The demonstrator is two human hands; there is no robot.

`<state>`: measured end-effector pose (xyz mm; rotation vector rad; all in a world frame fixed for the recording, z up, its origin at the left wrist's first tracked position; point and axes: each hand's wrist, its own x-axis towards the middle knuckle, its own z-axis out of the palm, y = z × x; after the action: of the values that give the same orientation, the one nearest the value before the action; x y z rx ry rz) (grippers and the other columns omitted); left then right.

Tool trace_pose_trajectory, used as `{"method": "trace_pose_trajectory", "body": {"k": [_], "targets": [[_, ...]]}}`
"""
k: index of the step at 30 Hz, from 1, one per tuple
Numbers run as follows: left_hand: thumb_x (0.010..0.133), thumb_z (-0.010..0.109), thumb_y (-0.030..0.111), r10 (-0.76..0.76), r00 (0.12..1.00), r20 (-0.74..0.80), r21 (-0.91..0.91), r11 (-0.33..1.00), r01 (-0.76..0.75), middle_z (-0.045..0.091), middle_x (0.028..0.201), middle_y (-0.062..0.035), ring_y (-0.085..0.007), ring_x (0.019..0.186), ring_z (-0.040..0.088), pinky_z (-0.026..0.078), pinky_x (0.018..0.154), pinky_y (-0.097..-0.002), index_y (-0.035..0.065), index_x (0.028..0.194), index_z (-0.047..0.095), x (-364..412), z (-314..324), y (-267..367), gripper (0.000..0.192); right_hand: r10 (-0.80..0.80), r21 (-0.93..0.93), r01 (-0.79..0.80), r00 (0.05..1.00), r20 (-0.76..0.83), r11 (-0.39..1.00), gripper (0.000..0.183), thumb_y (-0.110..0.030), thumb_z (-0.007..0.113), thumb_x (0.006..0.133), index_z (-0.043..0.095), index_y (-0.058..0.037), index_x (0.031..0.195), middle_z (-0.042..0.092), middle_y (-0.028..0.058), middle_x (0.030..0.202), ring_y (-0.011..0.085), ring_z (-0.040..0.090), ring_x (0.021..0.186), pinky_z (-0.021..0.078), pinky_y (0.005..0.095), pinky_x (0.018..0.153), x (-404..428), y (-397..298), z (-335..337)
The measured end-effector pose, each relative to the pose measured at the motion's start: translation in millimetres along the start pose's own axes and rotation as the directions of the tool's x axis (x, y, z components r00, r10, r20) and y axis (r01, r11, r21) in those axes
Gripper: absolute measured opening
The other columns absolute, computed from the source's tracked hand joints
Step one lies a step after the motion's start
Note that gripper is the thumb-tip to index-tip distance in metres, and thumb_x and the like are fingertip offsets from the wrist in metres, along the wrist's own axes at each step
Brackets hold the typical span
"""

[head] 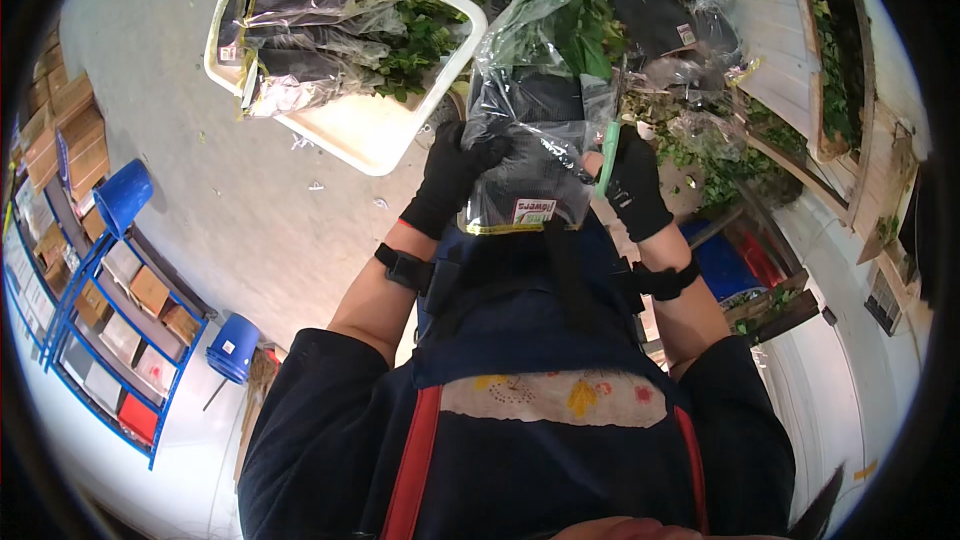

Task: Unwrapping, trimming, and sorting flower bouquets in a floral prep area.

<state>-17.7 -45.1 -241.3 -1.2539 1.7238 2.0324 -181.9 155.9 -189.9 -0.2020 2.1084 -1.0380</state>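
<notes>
A bundle of leafy stems in a clear plastic sleeve with a black mesh wrap (536,154) lies before my body, its leaves pointing away from me. A label with writing and a yellow edge mark its near end. My left hand (459,174), in a black glove, grips the sleeve's left side. My right hand (639,184), gloved too with a bare thumb tip showing, holds a green-handled cutting tool (610,159) at the sleeve's right side. The tool's thin blade points away from me; whether it is a knife or scissors I cannot tell.
Several similar wrapped bundles (315,37) lie in a white plastic tray (360,154) at the front left. More wrapped bundles (656,11) and loose leaves (705,157) are at right, beside a wooden frame (795,165). Blue buckets (124,195) and a blue rack (112,345) stand left.
</notes>
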Motion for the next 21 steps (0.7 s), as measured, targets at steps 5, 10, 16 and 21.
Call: {"method": "trace_pose_trajectory", "body": {"k": [5,10,16,21], "targets": [[0.07,0.08,0.017,0.087,0.996,0.014,0.245,0.966,-0.088,0.064,0.105,-0.0111,-0.0149,0.09,0.061,0.05,0.079,-0.0278,-0.0046,0.118,0.052,-17,6,-1,0.059,0.252,0.418,-0.311,0.949,0.19,0.854,0.034,-0.024,0.073,0.07,0.059,0.0003,0.089,0.062,0.0119,0.077,0.0232,0.062,0.071,0.0477,0.0345,0.062,-10,172,-13],[0.071,0.08,0.014,-0.099,0.986,0.135,-0.002,0.995,0.1,0.063,0.105,-0.0113,-0.015,0.09,0.061,0.05,0.08,-0.0277,-0.0053,0.12,0.05,-41,-3,28,0.061,0.335,0.456,-0.363,0.931,0.144,0.812,0.041,-0.036,0.075,0.076,0.061,-0.0007,0.094,0.061,0.0048,0.081,0.0129,0.059,0.076,0.0463,0.0265,0.064,-6,88,-56],[0.074,0.077,0.011,-0.116,0.981,0.154,-0.171,0.975,0.143,0.064,0.104,-0.0099,-0.0147,0.089,0.061,0.051,0.079,-0.0279,-0.0041,0.12,0.051,-55,-7,42,0.055,0.096,0.2,-0.103,0.994,0.044,0.974,0.02,-0.027,0.06,0.088,0.055,-0.0105,0.078,0.05,-0.0007,0.068,0.0095,0.049,0.06,0.0373,0.0253,0.05,22,10,-38],[0.075,0.076,0.01,-0.107,0.973,0.206,-0.313,0.935,0.169,0.064,0.102,-0.0084,-0.0136,0.087,0.061,0.051,0.077,-0.0272,-0.0043,0.119,0.052,-58,-14,37,0.053,0.191,0.6,-0.271,0.962,0.195,0.752,0.021,-0.023,0.055,0.089,0.058,-0.0032,0.094,0.06,0.0067,0.083,0.0176,0.057,0.073,0.0447,0.0301,0.059,29,132,-59]]}}
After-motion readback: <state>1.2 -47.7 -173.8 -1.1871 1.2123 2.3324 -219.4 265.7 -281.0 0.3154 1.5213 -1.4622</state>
